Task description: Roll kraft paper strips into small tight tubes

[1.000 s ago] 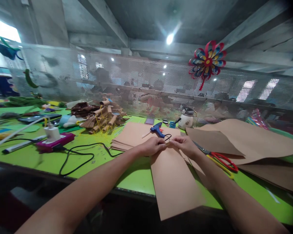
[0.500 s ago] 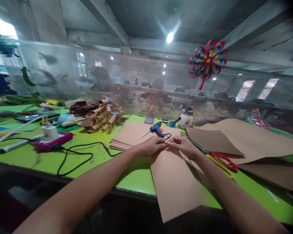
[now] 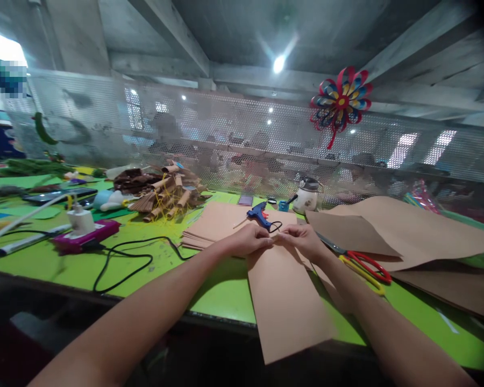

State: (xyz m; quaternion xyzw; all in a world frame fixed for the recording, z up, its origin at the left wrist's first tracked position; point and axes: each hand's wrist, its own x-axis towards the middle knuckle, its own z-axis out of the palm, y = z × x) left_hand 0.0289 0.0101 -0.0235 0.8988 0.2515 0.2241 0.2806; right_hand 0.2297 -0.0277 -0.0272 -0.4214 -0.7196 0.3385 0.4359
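My left hand [image 3: 247, 239] and my right hand [image 3: 305, 239] meet at the far edge of a long brown paper sheet [image 3: 286, 301] that lies on the green table [image 3: 64, 258] and hangs over its near edge. Both hands are closed, fingers pinched on that far edge, fingertips almost touching. A blue glue gun [image 3: 259, 215] lies just beyond the hands on a stack of brown sheets [image 3: 213, 223]. Red and yellow scissors [image 3: 361, 264] lie to the right of my right hand.
Large brown paper sheets [image 3: 407, 231] cover the right side. A black cable [image 3: 125, 263] runs to a pink power strip [image 3: 83, 236] with a white charger. Rolled paper pieces [image 3: 165, 196] are piled at back left. A white pot [image 3: 306, 198] stands by the mesh screen, with a paper flower [image 3: 341, 102] on it.
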